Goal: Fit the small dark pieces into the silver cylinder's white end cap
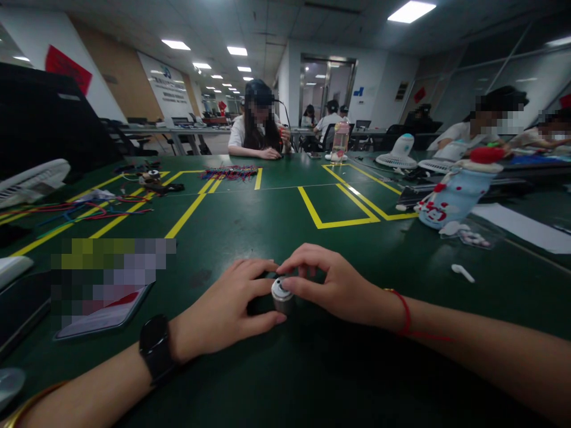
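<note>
A small silver cylinder that looks like a small electric motor (282, 302) stands upright on the green table in front of me. Its pale top face has dark holes. My left hand (227, 306) curves around it from the left, with the thumb at its near side and the fingers at its far side. My right hand (332, 282) reaches in from the right; its thumb rests at the top face and its index finger bends over the far edge. Whatever lies under the right thumb is hidden.
Loose coloured wires (98, 208) lie at left, with a wire bundle (229, 172) farther back. A blurred card sleeve (107, 315) is near my left forearm. At right are a blue bottle (459, 193), a white earbud (463, 273) and small fans (401, 153). A person (259, 128) sits opposite.
</note>
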`<action>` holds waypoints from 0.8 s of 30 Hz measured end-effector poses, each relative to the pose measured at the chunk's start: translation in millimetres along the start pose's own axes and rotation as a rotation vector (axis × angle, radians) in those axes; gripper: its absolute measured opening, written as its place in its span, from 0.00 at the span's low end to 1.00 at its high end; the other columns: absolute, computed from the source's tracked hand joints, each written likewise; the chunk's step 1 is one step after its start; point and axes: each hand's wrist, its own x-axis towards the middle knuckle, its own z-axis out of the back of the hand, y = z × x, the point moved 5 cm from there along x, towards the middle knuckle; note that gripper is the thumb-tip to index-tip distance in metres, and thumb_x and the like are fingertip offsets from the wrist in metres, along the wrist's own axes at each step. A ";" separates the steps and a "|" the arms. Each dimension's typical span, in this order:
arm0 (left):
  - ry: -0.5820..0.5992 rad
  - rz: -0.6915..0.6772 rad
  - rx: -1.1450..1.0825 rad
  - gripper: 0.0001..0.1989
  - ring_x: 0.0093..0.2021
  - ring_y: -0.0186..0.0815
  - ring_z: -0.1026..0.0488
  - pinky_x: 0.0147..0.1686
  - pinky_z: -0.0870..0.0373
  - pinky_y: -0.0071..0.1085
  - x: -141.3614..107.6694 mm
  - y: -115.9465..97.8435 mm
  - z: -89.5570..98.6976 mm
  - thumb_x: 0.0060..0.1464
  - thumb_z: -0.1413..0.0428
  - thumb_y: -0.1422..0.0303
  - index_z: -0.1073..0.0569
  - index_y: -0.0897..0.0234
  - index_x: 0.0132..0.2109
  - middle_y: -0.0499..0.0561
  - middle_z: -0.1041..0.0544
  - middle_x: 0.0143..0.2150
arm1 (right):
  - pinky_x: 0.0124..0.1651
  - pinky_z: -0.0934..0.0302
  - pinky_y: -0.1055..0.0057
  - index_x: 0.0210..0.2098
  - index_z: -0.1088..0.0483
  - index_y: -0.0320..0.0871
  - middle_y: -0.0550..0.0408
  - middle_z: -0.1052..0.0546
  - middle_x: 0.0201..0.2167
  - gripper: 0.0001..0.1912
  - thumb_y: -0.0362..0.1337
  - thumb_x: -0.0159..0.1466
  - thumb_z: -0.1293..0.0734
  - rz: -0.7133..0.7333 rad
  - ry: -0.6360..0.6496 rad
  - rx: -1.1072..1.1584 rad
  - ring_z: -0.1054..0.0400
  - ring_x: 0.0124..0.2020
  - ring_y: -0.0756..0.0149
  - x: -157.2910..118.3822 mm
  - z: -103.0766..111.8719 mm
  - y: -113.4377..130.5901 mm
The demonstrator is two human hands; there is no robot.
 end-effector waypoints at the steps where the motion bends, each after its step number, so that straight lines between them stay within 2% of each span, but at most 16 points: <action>1: -0.004 -0.003 0.001 0.15 0.57 0.47 0.37 0.56 0.40 0.47 0.2 -0.3 0.1 0.57 0.41 0.61 0.27 0.54 0.51 0.52 0.34 0.59 | 0.39 0.39 0.71 0.40 0.24 0.44 0.53 0.27 0.39 0.10 0.41 0.62 0.32 0.039 -0.008 -0.039 0.34 0.36 0.69 -0.4 -1.0 5.6; 4: -0.007 -0.004 0.006 0.14 0.56 0.47 0.36 0.55 0.40 0.47 0.5 -1.7 0.8 0.56 0.41 0.61 0.26 0.54 0.50 0.51 0.34 0.58 | 0.40 0.39 0.72 0.37 0.24 0.43 0.55 0.27 0.37 0.07 0.39 0.62 0.32 0.114 -0.078 -0.053 0.34 0.37 0.70 -0.6 3.1 14.5; 7: -0.002 -0.005 0.001 0.13 0.56 0.47 0.35 0.55 0.39 0.46 0.3 -3.2 1.7 0.56 0.41 0.60 0.26 0.54 0.48 0.51 0.33 0.57 | 0.38 0.39 0.73 0.37 0.25 0.42 0.55 0.27 0.35 0.07 0.38 0.63 0.33 0.124 -0.150 -0.024 0.34 0.36 0.71 -1.5 14.6 12.0; 9: -0.005 -0.008 -0.003 0.13 0.56 0.46 0.35 0.55 0.39 0.45 -0.3 -3.6 2.4 0.57 0.42 0.60 0.26 0.54 0.49 0.50 0.33 0.58 | 0.39 0.39 0.72 0.37 0.25 0.41 0.55 0.26 0.35 0.08 0.39 0.63 0.33 0.101 -0.075 -0.028 0.33 0.37 0.70 -3.0 18.6 4.3; 12: -0.008 -0.013 0.001 0.14 0.58 0.46 0.37 0.56 0.41 0.46 -0.9 -2.5 2.8 0.57 0.42 0.60 0.27 0.54 0.50 0.50 0.34 0.58 | 0.43 0.38 0.71 0.37 0.24 0.40 0.53 0.26 0.37 0.08 0.38 0.62 0.31 0.092 0.145 -0.071 0.32 0.39 0.69 -8.2 17.5 -10.2; 14: -0.004 -0.015 0.000 0.15 0.58 0.46 0.38 0.57 0.41 0.46 -0.8 -1.0 2.5 0.57 0.41 0.60 0.27 0.54 0.51 0.50 0.34 0.59 | 0.46 0.38 0.70 0.37 0.23 0.39 0.52 0.27 0.39 0.08 0.37 0.61 0.31 0.101 0.223 -0.112 0.32 0.40 0.69 -11.6 17.0 -17.8; 20: 0.003 -0.008 0.000 0.14 0.59 0.47 0.38 0.57 0.41 0.47 0.1 2.6 0.7 0.57 0.42 0.58 0.27 0.53 0.50 0.50 0.34 0.59 | 0.48 0.41 0.67 0.38 0.22 0.43 0.53 0.27 0.40 0.08 0.38 0.60 0.30 0.151 0.272 -0.270 0.33 0.42 0.67 -14.4 12.7 -23.4; 24: -0.007 -0.011 -0.001 0.14 0.58 0.47 0.37 0.56 0.40 0.47 0.3 2.4 0.1 0.57 0.42 0.59 0.27 0.53 0.50 0.50 0.34 0.59 | 0.49 0.41 0.67 0.37 0.21 0.43 0.53 0.27 0.41 0.07 0.37 0.59 0.30 0.177 0.271 -0.296 0.34 0.43 0.67 -16.0 11.2 -22.2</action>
